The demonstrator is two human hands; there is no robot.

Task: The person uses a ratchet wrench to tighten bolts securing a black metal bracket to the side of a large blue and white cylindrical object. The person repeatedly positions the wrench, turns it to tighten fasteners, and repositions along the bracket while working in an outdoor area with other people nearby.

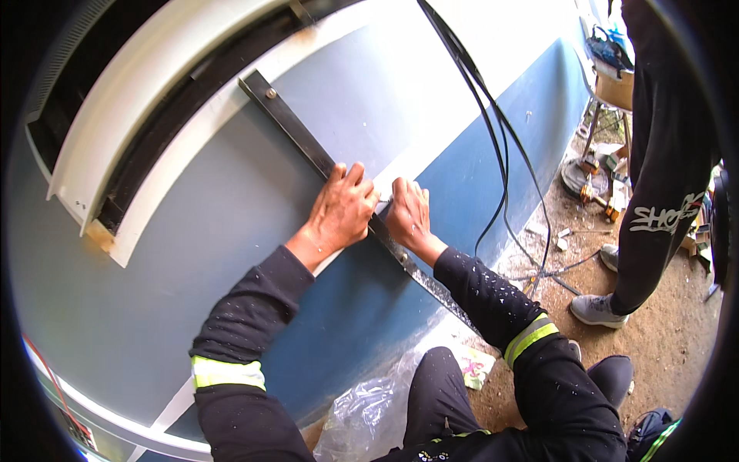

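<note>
A long black metal bar [294, 137] runs slantwise across a wall panel [223, 192] painted grey, white and blue. One bolt [271, 93] shows near the bar's upper end and another [403, 258] lower down. My left hand [339, 209] is closed over the bar's middle, its fingers curled at the edge. Just right of it, my right hand [408, 215] is curled in a pinch close to the bar. Something small and pale shows between the two hands, but its kind is hidden by the fingers.
Black cables [493, 115] hang down right of my hands to the dirt floor [600, 369]. A person in dark trousers [662, 177] stands at the right, near a stool [613, 88] and scattered tools. Clear plastic sheeting [362, 420] lies below. A curved white-framed opening [173, 196] is upper left.
</note>
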